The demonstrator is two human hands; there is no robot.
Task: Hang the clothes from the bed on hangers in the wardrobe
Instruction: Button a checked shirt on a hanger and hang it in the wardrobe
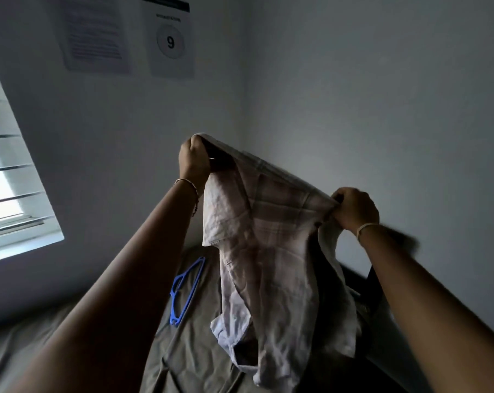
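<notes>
head view. hidden behind the plaid shirt: part of the bed, plus a dark shape there, not identifiable. blurred beyond reading on the wall sheets, except a large "9". cut off at the left edge: the window. shirt held up in the air over the bed, hanging slack. gripped at one top corner by the left hand, fingers curled tight round bunched cloth. pinched at the other top edge by the right hand, fingers closed on the fabric. flat on the bed, left of the shirt and apart from it: a blue hanger.
</notes>
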